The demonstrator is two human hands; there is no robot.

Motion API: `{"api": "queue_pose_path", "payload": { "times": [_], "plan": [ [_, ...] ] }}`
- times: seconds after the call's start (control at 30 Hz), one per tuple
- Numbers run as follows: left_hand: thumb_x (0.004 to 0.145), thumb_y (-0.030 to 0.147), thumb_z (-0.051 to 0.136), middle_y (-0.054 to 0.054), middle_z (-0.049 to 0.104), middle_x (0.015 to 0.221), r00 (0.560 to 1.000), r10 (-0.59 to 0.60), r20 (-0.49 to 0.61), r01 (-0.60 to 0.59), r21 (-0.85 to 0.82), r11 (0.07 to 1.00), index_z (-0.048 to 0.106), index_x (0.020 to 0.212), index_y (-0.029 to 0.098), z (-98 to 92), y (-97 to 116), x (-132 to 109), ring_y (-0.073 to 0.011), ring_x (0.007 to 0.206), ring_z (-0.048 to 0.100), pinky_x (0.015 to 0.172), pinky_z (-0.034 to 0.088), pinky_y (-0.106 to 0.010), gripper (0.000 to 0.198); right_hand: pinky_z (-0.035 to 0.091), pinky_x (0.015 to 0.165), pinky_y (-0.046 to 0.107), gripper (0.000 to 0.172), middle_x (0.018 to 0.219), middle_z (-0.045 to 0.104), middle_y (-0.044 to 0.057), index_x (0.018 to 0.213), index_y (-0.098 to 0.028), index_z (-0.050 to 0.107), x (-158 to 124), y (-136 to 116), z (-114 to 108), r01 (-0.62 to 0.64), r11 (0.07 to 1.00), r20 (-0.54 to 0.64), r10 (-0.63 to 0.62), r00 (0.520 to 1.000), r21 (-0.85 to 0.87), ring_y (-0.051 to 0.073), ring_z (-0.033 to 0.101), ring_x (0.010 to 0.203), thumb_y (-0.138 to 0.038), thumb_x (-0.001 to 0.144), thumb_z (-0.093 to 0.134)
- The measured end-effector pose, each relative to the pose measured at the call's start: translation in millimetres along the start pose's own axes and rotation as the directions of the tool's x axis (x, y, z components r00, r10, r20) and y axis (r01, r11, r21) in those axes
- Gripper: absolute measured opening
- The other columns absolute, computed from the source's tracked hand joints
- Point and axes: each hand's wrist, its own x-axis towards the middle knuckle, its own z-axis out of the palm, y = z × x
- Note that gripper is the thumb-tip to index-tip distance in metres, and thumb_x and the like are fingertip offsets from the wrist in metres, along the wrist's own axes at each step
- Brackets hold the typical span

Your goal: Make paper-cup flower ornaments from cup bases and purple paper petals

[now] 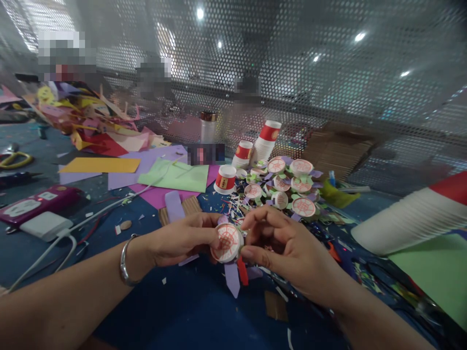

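Note:
My left hand [189,238], with a silver bangle at its wrist, grips a cut-down paper cup bottom [229,242]. Red lines are drawn on its round white face, and a purple paper strip [232,279] hangs below it. My right hand [282,238] is curled at the cup bottom's right edge, thumb and fingertips against it; part of that contact is hidden. A red strip [242,271] shows beneath the right thumb. Just beyond my hands lies a pile of similar decorated cup bottoms [302,206] with green and purple paper tabs.
Upright paper cups [225,180] stand behind, and a long cup stack [412,218] lies at right. Coloured paper sheets [175,176], a white charger [46,226] with cable, a purple power bank [40,204] and yellow-handled scissors [16,159] are leftward. Paper scraps litter the blue table.

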Motion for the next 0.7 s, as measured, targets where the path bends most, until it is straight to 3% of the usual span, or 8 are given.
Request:
{"api": "queue_pose_path", "payload": {
  "times": [0.3,0.7],
  "plan": [
    [0.064,0.008,0.069,0.004,0.065,0.069,0.995,0.058,0.081,-0.063,0.055,0.997,0.063,0.078,0.017,-0.2,-0.1,-1.3,-0.0072,0.060,0.056,0.057,0.043,-0.019,0.017,0.044,0.062,0.021,0.027,0.079,0.059,-0.005,0.110,-0.025,0.054,0.0,0.6,1.9,-0.017,0.999,0.053,0.016,0.998,0.027,0.010,0.054,0.070,-0.030,0.090,0.072],
    [0.061,0.009,0.069,0.003,0.064,0.069,0.995,0.022,0.097,-0.023,0.009,1.000,0.063,0.080,0.014,-2.9,-3.1,1.9,-0.0073,0.060,0.057,0.057,0.044,-0.018,0.021,0.044,0.064,0.019,0.023,0.082,0.060,-0.005,0.109,-0.025,0.056,-1.9,0.8,2.7,-0.009,0.994,0.068,0.002,0.998,0.108,0.007,0.054,0.071,-0.031,0.092,0.071]
  ]
}}
